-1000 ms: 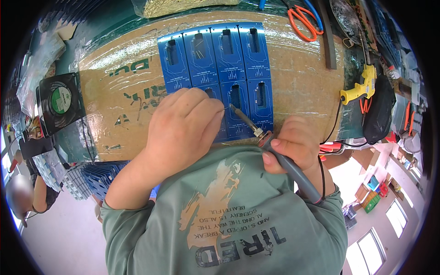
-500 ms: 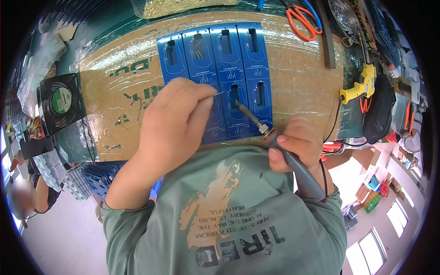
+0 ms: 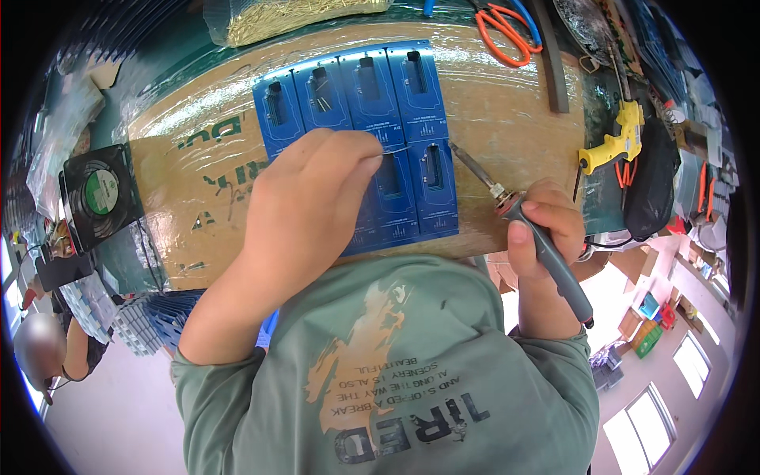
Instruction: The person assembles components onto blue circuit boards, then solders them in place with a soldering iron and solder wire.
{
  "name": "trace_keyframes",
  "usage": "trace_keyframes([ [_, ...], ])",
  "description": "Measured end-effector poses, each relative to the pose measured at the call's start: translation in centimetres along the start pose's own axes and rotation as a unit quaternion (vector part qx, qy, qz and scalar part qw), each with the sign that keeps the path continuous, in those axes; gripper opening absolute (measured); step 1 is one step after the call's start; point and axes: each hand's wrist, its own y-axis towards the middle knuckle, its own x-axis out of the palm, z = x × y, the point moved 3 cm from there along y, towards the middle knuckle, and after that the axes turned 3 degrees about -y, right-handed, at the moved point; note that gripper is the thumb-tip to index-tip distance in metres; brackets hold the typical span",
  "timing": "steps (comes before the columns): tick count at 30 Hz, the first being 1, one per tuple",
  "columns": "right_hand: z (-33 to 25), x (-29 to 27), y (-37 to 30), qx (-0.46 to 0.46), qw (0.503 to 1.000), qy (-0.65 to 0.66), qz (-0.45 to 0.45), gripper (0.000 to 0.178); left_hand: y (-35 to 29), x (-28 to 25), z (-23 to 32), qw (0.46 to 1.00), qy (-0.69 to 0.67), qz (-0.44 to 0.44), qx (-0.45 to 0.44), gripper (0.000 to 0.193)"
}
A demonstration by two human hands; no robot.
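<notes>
Several blue circuit boards [image 3: 437, 212] with dark rectangular openings sit edge to edge in two rows. My left hand [image 3: 309, 194] is closed in a pinch above the lower row, covering some of the boards. A thin, straight piece of wire [image 3: 398, 149] sticks out to the right from its fingertips; I cannot make out its exact kind. My right hand [image 3: 548, 226] grips the grey handle of a soldering iron [image 3: 558, 273]. The iron's tip points up and left, just past the boards' right edge. A few thin metal pins [image 3: 321, 93] lie on an upper-row board.
Taped cardboard [image 3: 198, 178] covers the bench. A fan [image 3: 99, 188] stands at left, a clear bag of gold pins [image 3: 293, 17] at the back. Orange-handled pliers [image 3: 504, 39], a dark metal bar [image 3: 552, 71] and a yellow glue gun [image 3: 621, 142] lie right. Another person [image 3: 55, 348] is at far left.
The soldering iron has moved right, from over a lower-row board to beyond the boards' edge. My left hand keeps its pinch, now further right over the boards. The whole view has shifted slightly.
</notes>
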Motion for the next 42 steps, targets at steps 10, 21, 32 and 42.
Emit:
trace_keyframes([
  [10,0.0,0.9,0.6,-0.005,1.0,0.02,-0.001,0.027,1.5,2.4,0.4,0.988,0.075,0.017,0.136,0.01],
  [21,-0.2,1.1,1.0,-0.028,1.0,-0.002,-0.012,0.027,1.6,2.6,0.5,0.986,0.085,0.007,0.141,0.009],
  [32,-0.2,1.1,1.0,-0.062,0.997,0.016,-0.033,0.028,0.9,1.6,0.8,0.988,0.086,-0.021,0.129,0.008],
  [42,-0.5,1.3,1.2,-0.083,0.996,0.003,-0.035,0.027,0.9,1.7,0.8,0.987,0.087,-0.023,0.133,0.008],
])
